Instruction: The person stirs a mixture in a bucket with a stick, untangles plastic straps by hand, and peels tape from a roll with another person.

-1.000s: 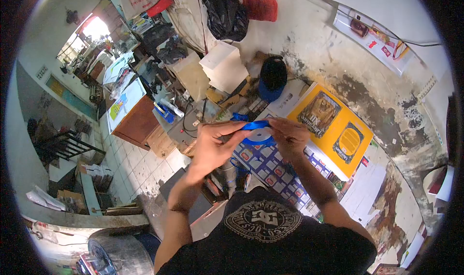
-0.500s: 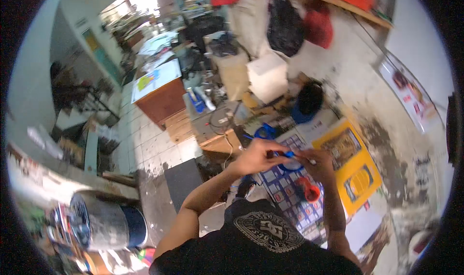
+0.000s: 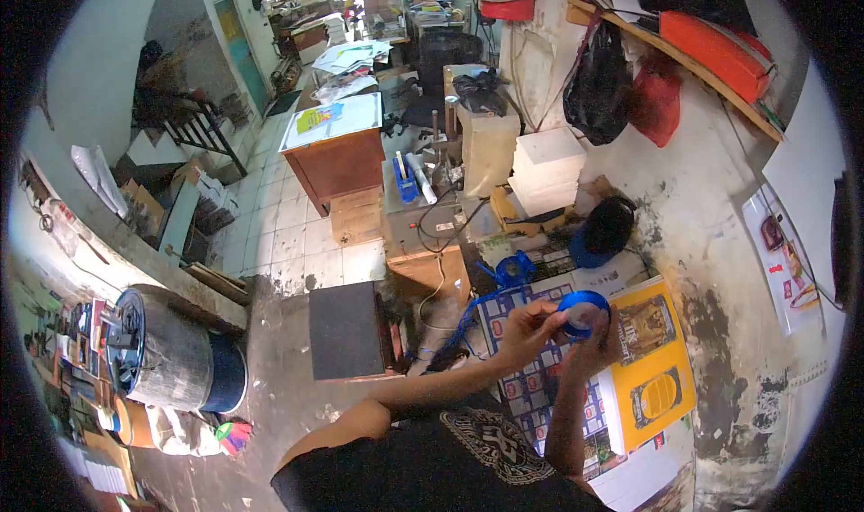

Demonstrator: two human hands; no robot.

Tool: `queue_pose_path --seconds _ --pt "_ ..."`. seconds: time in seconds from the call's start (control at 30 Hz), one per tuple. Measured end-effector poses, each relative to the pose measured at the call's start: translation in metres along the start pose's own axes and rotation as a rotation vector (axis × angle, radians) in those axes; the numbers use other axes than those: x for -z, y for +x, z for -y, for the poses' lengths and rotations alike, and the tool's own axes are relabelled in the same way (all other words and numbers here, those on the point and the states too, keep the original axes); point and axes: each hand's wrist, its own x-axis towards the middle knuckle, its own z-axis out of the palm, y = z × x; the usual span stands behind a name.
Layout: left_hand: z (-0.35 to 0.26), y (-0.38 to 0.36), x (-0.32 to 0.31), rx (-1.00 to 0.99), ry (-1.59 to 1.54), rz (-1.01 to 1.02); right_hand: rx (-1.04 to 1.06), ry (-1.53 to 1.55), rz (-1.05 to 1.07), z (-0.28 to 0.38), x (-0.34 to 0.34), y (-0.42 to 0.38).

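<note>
Both my hands are at a blue roll [image 3: 585,301], ring-shaped like tape or ribbon with a pale middle, above the table. My left hand [image 3: 529,334] pinches its near-left edge with thumb and fingers. Closed around its right and lower side is my right hand [image 3: 594,345], its fingers partly hidden. Beneath lies a sheet printed with blue-and-white labels [image 3: 504,318]. A yellow printed stack [image 3: 655,377] is just right of my right hand. Behind my left hand sits a bundle of blue material [image 3: 513,269], with blue strands trailing to the left.
A dark blue bucket-like container [image 3: 601,233] stands at the table's far end. Left of the table are a dark flat-topped box [image 3: 346,330] and a wooden box [image 3: 427,273] with a cable. A large drum [image 3: 175,350] stands further left. Bags [image 3: 598,89] hang from a shelf.
The blue roll has turned so its round face shows, and my hands have moved slightly down. The view has shifted. A red ring on the sheet is now mostly hidden behind my right hand.
</note>
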Motion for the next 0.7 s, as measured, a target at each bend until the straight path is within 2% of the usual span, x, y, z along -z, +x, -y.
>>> queue_pose_path --seconds 0.07,0.1,0.17,0.2,0.3,0.4,0.5,0.53,0.6,0.67,0.7 --pt "0.003 0.008 0.020 0.093 0.101 0.169 0.151 -0.145 0.034 -0.019 0.009 0.009" --pt "0.001 0.013 0.030 0.139 0.151 0.254 0.139 -0.163 0.266 -0.020 0.018 0.015" --pt "-0.028 0.033 0.045 0.026 0.608 0.519 0.109 -0.198 0.727 -0.014 0.039 0.030" --pt "-0.040 0.042 0.050 -0.032 0.838 0.646 0.152 -0.317 0.832 -0.015 0.044 0.037" --pt "-0.058 0.047 0.046 0.011 0.869 0.805 0.270 -0.231 0.975 -0.005 0.041 0.038" --pt "-0.059 0.046 0.045 0.143 0.712 0.718 0.215 -0.246 0.812 0.017 0.035 0.032" --pt "-0.049 0.038 0.042 0.158 0.565 0.525 0.191 -0.345 0.579 -0.015 0.039 0.019" --pt "-0.046 0.033 0.038 0.199 0.504 0.418 0.112 -0.303 0.475 -0.020 0.036 0.014" --pt "-0.028 0.028 0.034 0.088 0.306 0.316 -0.049 -0.215 0.270 -0.026 0.027 0.000" --pt "-0.008 0.017 0.026 0.054 0.105 0.209 0.206 -0.360 0.167 -0.033 0.018 -0.006" --pt "-0.005 0.009 0.022 0.101 0.051 0.155 0.210 -0.345 0.150 -0.032 0.016 -0.008"
